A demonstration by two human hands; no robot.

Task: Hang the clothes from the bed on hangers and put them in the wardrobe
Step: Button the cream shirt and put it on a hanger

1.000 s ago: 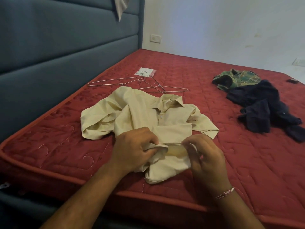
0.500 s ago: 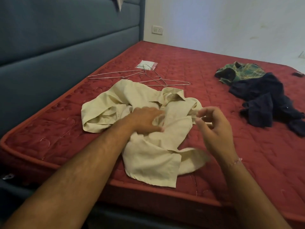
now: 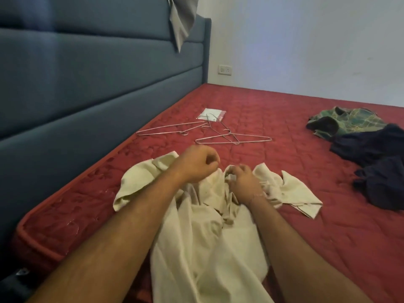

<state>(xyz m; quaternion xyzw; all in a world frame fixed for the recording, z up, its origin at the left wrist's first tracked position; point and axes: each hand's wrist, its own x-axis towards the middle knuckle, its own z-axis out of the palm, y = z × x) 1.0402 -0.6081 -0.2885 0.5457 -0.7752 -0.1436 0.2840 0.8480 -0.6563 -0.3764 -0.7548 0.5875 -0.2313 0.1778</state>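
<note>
A cream shirt (image 3: 205, 232) lies crumpled on the red mattress (image 3: 284, 237), its lower part hanging over the near edge toward me. My left hand (image 3: 196, 165) grips the shirt's fabric near the collar. My right hand (image 3: 242, 180) pinches the shirt just to the right of it. Several wire hangers (image 3: 231, 137) lie flat on the mattress beyond my hands. A green plaid garment (image 3: 347, 124) and a dark navy garment (image 3: 380, 162) lie at the right.
A blue padded headboard (image 3: 87, 73) runs along the left side. A small clear plastic bag (image 3: 211, 114) lies by the hangers. A pale cloth (image 3: 181, 22) hangs over the headboard's top. A white wall with a socket (image 3: 225, 69) stands behind the bed.
Both hands moved up from the shirt's hem to its collar area and now grip it there. The shirt has been pulled toward me, its lower part now over the mattress edge.
</note>
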